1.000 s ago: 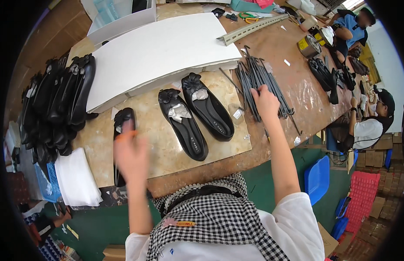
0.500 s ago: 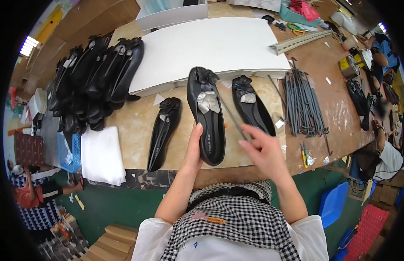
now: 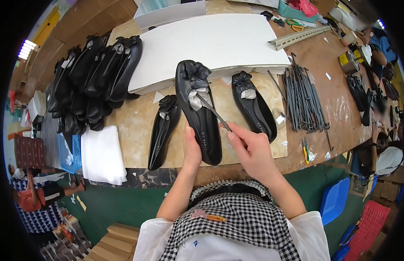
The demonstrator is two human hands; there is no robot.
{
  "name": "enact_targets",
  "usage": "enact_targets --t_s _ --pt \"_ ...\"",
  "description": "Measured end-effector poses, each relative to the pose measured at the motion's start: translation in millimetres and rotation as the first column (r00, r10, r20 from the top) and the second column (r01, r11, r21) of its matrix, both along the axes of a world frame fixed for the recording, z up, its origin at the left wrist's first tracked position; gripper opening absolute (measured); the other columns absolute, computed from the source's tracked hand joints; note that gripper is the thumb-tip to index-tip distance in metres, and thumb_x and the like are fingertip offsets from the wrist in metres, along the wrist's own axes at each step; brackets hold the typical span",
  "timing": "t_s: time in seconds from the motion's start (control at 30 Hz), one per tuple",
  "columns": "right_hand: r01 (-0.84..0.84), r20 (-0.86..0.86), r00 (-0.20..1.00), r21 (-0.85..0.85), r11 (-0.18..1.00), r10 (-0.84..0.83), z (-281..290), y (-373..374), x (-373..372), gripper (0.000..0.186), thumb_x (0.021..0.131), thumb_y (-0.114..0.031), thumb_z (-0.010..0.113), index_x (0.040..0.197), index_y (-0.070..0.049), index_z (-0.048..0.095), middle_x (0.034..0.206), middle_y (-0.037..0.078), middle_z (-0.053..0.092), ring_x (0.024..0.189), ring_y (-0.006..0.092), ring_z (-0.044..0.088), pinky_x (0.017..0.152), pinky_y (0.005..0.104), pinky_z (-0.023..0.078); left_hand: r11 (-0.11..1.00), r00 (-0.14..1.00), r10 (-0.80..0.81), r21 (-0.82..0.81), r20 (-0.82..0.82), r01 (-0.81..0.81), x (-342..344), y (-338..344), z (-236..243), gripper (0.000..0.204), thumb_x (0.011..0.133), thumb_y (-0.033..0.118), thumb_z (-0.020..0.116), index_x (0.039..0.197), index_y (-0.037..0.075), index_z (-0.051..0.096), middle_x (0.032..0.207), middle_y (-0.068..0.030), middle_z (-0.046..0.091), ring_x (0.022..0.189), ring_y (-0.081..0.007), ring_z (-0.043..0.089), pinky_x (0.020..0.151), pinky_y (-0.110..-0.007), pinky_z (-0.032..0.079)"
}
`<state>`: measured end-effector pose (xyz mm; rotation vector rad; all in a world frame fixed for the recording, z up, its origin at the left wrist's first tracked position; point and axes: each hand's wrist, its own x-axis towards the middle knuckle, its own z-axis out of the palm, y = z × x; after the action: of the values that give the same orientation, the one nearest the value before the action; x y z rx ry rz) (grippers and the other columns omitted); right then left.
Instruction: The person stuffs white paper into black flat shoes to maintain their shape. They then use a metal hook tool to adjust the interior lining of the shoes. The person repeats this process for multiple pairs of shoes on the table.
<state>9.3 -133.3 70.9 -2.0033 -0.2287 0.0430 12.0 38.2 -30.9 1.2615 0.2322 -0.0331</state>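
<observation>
Fingers of my right hand [image 3: 253, 150] pinch a thin grey rod [image 3: 214, 112] pointing toward eleven o'clock; my left hand [image 3: 191, 148] grips the black flat shoe [image 3: 197, 111].

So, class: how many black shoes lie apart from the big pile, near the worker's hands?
3: one shoe gripped by the left hand, one left of it, one right. None appear hidden.
</observation>
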Motion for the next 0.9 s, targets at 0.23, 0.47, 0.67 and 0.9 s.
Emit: enact_targets --t_s 0.23,0.47,0.67,0.9 --pt "0.029 0.196 0.981 -0.137 0.990 -0.001 -23 26 0 0.030 0.094 -0.013 0.063 0.123 -0.005 0.066 0.058 0.017 0.058 0.048 0.0284 0.060 0.047 0.0384 0.044 0.996 0.997 0.060 0.057 0.038 -0.062 -23 -10 -28 0.087 0.098 0.073 0.023 0.135 0.000 0.052 0.125 -0.0096 0.063 0.108 -0.0183 0.062 0.094 -0.032 0.050" --pt "-0.090 -0.369 0.921 0.119 0.989 0.128 4 -73 -4 0.033 0.094 -0.017 0.067 0.125 -0.005 0.067 0.058 -0.002 0.037 0.053 0.0070 0.029 0.048 0.0278 0.027 0.991 0.992 0.084 -0.097 -0.094 -0.093 -12 -2 -19 0.083 0.096 0.076 0.017 0.137 0.009 0.044 0.104 -0.0120 0.068 0.080 -0.0216 0.068 0.068 -0.034 0.058" --pt "0.179 -0.363 0.904 -0.160 0.971 -0.226 -54 -184 -47 0.027 0.090 -0.015 0.069 0.115 -0.005 0.072 0.059 0.003 0.051 0.051 0.0086 0.042 0.049 0.0294 0.036 0.995 0.995 0.019 -0.092 -0.096 -0.028 -4 -4 -10 0.084 0.094 0.078 0.019 0.125 0.007 0.052 0.095 -0.0123 0.069 0.066 -0.0208 0.068 0.057 -0.033 0.058" --pt "0.504 0.167 0.856 -0.484 0.716 -0.490 -80 -201 36 0.022 0.089 -0.025 0.069 0.090 -0.003 0.072 0.079 0.016 0.071 0.073 0.0373 0.069 0.069 0.0428 0.055 0.991 0.992 -0.079 -0.114 -0.102 0.067 -6 -10 -2 0.085 0.096 0.076 0.017 0.124 0.005 0.054 0.098 -0.0133 0.069 0.069 -0.0210 0.068 0.059 -0.033 0.058"
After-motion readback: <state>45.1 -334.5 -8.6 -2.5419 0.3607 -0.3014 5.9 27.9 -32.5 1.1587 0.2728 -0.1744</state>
